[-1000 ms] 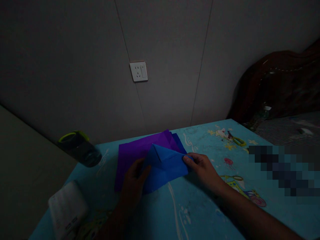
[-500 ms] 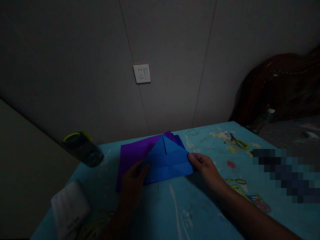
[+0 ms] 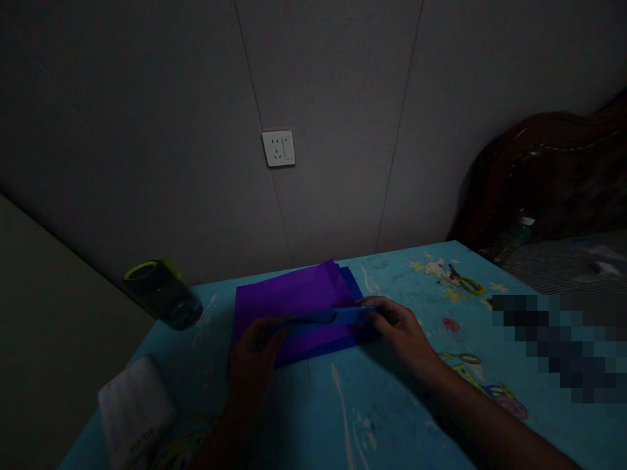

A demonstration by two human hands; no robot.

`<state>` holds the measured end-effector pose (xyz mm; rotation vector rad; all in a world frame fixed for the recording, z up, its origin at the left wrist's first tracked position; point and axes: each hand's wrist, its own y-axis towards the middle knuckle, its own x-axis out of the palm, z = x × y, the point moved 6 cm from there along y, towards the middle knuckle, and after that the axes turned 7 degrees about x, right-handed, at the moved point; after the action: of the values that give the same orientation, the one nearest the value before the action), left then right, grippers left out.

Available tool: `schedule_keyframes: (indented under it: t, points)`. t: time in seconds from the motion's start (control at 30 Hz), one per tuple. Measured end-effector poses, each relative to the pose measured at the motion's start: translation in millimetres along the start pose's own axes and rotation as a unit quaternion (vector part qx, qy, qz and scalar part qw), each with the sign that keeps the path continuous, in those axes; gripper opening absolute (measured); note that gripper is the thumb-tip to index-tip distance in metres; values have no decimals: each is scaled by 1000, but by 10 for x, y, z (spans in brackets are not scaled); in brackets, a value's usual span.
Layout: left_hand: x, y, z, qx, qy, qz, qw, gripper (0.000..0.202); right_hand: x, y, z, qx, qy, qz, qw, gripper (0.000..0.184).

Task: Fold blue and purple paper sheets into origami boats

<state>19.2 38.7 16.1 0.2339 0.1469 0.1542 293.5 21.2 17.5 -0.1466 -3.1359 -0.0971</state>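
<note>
Dim light, view down over a turquoise tabletop (image 3: 392,405) printed with cartoon figures. Both hands meet near the far edge, about midway along it. The left hand (image 3: 252,349) has its fingers closed in a pinch on the left end of a blue folded paper (image 3: 323,318). The right hand (image 3: 399,329) is closed the same way on the right end, thumb side toward the wall. The blue folded paper is seen almost edge-on, a thin, nearly level strip stretched between the two hands. It sits just above a stack of purple sheets (image 3: 294,294); whether it touches them cannot be told. The stack lies flat at the far edge, with a darker blue sheet (image 3: 321,349) showing along its near and right borders. Neither hand holds anything else. A dark cup with a yellow-green rim (image 3: 161,295) stands tilted at the far left corner, well apart from the hands. A white bundle (image 3: 134,408) sits at the near left edge. On the grey wall behind, a white socket (image 3: 278,148) is mounted above the stack. Past the right edge, a dark carved headboard (image 3: 548,176) rises, with a small bottle (image 3: 514,235) at its foot.
</note>
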Motion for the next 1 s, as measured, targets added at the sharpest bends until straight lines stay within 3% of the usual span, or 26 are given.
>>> schedule_keyframes:
  t: [0.1, 0.17, 0.43, 0.67, 1.0]
  points:
    - [-1, -17, 63, 101, 0, -18, 995, 19, -61, 21, -25, -29, 4, 30, 999, 18]
    - [-1, -34, 59, 128, 15, -12, 992, 17, -85, 34, 2, -23, 17, 46, 999, 17]
    - [89, -52, -126, -8, -51, -6, 999, 32, -40, 63, 104, 33, 62, 38, 997, 19]
    - [69, -63, -74, 19, -43, -15, 999, 30, -43, 67, 92, 79, 87, 16, 993, 35]
    - [-5, -64, 44, 61, 31, 10, 998, 17, -65, 32, -31, 11, 5, 35, 999, 31]
